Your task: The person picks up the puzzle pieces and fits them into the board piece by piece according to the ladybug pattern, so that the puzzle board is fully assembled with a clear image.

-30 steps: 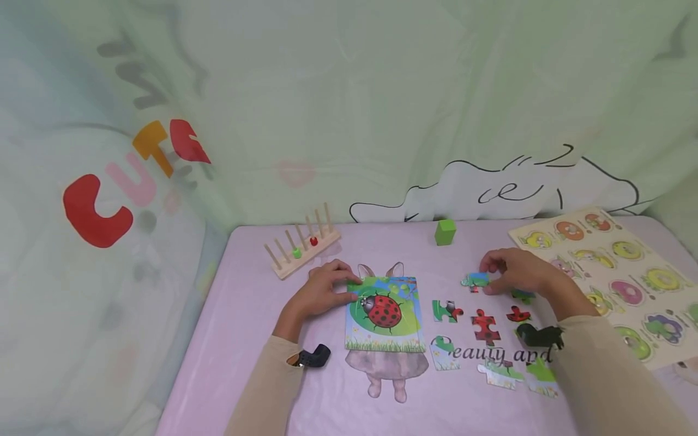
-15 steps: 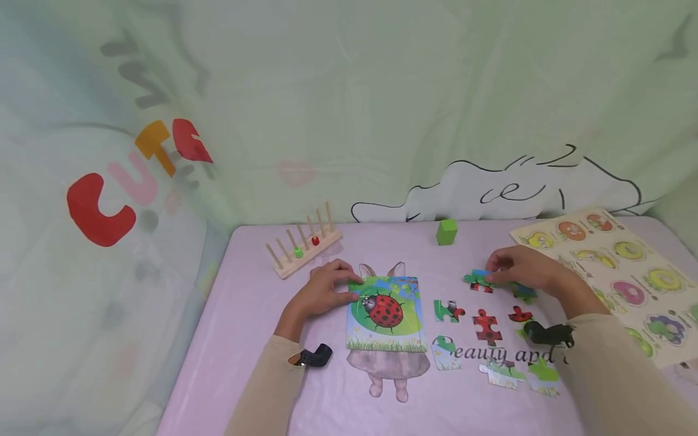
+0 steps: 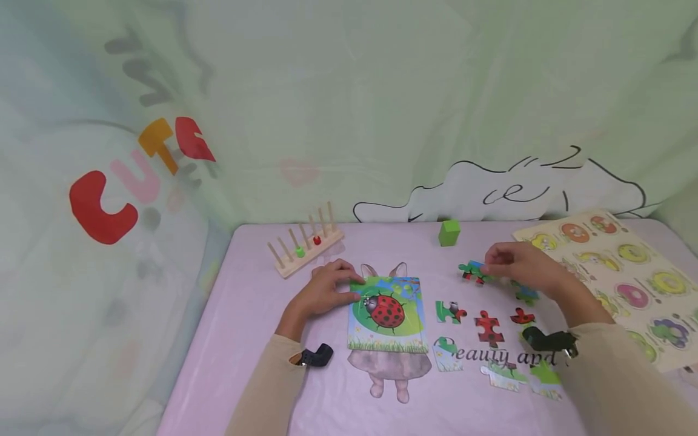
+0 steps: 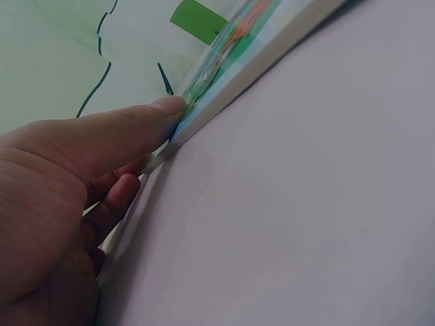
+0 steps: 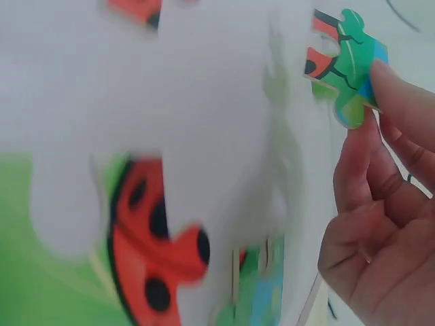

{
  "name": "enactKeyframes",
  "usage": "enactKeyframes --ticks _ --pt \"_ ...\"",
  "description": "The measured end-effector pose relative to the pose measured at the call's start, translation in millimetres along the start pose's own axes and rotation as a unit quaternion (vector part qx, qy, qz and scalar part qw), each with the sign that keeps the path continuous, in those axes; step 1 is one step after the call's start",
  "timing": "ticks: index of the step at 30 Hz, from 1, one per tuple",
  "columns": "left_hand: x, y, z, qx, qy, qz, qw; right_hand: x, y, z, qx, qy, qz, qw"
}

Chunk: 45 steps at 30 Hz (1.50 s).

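Observation:
My right hand (image 3: 526, 266) pinches a green and blue jigsaw piece (image 5: 353, 64) with red, black-spotted parts between thumb and fingertips, lifted above the table. The left hand (image 3: 326, 289) rests at the upper left corner of a ladybug picture board (image 3: 386, 345); in the left wrist view its straight thumb (image 4: 146, 125) touches the board's edge, with the other fingers loosely bent beside it. Between the board and my right forearm lie several loose pieces, among them a red one (image 3: 489, 329), a green one with a ladybug's head (image 3: 448, 311) and a small red one (image 3: 522, 315).
Behind the left hand stands a wooden peg rack (image 3: 308, 254) with a green and a red bead. A green block (image 3: 449, 233) is near the back edge. A fruit puzzle board (image 3: 611, 272) lies at the right, partly under my right arm. Fabric walls surround the table.
The jigsaw piece in my right hand has turned and risen, showing more of its red side, and lies slightly left of before. My left hand stays on the picture board.

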State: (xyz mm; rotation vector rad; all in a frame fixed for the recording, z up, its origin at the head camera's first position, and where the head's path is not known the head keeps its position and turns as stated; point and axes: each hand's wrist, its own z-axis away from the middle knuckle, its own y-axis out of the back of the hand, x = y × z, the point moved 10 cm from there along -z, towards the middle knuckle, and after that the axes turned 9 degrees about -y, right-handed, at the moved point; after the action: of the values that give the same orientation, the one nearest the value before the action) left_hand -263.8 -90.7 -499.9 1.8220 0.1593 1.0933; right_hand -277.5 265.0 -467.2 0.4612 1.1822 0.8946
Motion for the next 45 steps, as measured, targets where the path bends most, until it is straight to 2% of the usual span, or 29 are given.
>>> enactKeyframes --ticks 7,11,25,33,45 --pt "0.2 1.6 0.0 0.001 0.0 -0.004 1.0 -27.8 -21.1 -1.0 -0.046 0.024 -0.049 0.997" --pt "-0.1 1.5 0.8 0.0 0.002 -0.006 1.0 -40.9 -34.6 -0.9 -0.08 0.014 -0.078 0.994" --pt "0.3 1.7 0.4 -0.001 0.001 -0.002 1.0 -83.9 -72.4 -8.0 -0.131 0.03 -0.139 0.981" --pt "1.1 1.5 1.2 0.003 -0.004 0.003 1.0 -94.6 -92.4 -15.5 -0.131 0.035 -0.149 0.98" --pt "-1.3 0.7 0.9 0.001 0.001 0.005 1.0 -106.1 -114.1 -22.0 -0.131 0.011 -0.164 0.978"
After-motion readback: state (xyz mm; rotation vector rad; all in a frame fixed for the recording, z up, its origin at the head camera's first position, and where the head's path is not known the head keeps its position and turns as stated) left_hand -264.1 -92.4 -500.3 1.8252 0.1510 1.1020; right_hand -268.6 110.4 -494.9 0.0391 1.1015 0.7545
